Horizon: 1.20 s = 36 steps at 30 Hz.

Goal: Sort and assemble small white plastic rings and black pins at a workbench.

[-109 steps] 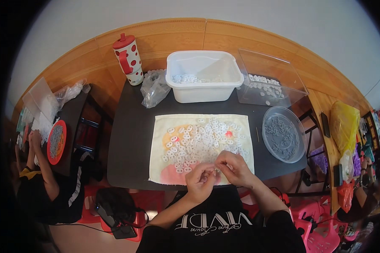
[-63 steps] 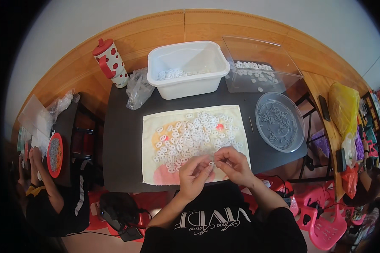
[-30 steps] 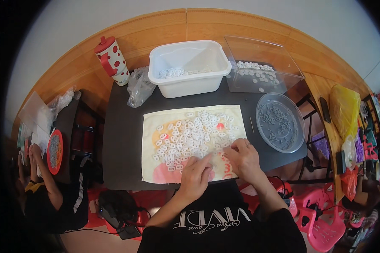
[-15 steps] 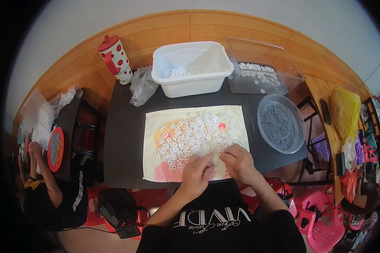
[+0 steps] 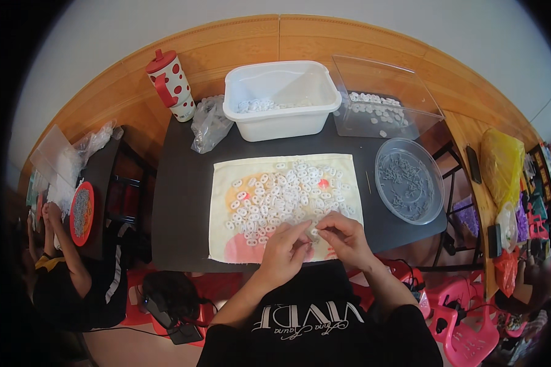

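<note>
A cream cloth (image 5: 223,177) with coloured prints lies on the dark table, and small white oval pieces (image 5: 263,208) with two dark openings are heaped over it. My left hand (image 5: 283,252) is at the cloth's near edge, fingers closed and index finger pointing toward the right hand. Whatever it grips is hidden. Beside it, my right hand (image 5: 346,240) pinches thumb and fingertips together at something too small to name. The fingertips of both hands are close together, just nearer to me than the heap.
Behind the cloth are a white tub (image 5: 281,125), a plastic bag (image 5: 210,125), a spotted tumbler (image 5: 172,85) and a clear box (image 5: 386,125) with white pieces. At right sits a round clear tray (image 5: 408,214) of small grey parts. A person's hands (image 5: 52,212) show at far left.
My right hand has turned slightly, and its fingertips sit a little lower and nearer the left hand. The left hand has hardly moved. The whole view has shifted slightly.
</note>
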{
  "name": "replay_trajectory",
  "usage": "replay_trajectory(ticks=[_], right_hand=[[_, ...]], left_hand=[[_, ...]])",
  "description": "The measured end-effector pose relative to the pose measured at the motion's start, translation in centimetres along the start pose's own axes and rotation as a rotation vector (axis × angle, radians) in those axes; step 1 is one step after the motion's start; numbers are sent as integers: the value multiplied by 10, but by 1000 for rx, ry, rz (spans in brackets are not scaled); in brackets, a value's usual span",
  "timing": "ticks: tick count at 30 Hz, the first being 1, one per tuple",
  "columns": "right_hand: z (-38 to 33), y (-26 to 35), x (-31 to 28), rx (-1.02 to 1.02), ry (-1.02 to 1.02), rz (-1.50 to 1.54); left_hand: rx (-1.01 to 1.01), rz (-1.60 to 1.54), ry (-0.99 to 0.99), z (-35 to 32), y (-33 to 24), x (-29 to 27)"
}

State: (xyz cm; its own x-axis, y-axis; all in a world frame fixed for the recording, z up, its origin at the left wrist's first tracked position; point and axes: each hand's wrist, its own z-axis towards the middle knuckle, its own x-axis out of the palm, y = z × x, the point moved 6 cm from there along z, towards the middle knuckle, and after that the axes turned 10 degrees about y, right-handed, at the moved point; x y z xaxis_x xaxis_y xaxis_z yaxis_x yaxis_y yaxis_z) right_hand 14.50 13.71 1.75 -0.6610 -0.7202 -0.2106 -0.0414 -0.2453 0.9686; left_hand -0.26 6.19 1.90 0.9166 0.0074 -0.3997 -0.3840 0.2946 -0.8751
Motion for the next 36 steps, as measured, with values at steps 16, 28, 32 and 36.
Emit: replay_trajectory(ticks=[16,28,32,36], right_hand=[[7,17,3,-184,40,-194],[5,19,7,-268,73,-444],[3,18,10,-302,77,-502],[3,20,12,-326,84,-535]], left_hand=[[24,-47,-16,1,1,-3],[87,178,-82,2,-8,0],[89,281,-104,-1,-12,1],[80,313,-106,-1,-11,1]])
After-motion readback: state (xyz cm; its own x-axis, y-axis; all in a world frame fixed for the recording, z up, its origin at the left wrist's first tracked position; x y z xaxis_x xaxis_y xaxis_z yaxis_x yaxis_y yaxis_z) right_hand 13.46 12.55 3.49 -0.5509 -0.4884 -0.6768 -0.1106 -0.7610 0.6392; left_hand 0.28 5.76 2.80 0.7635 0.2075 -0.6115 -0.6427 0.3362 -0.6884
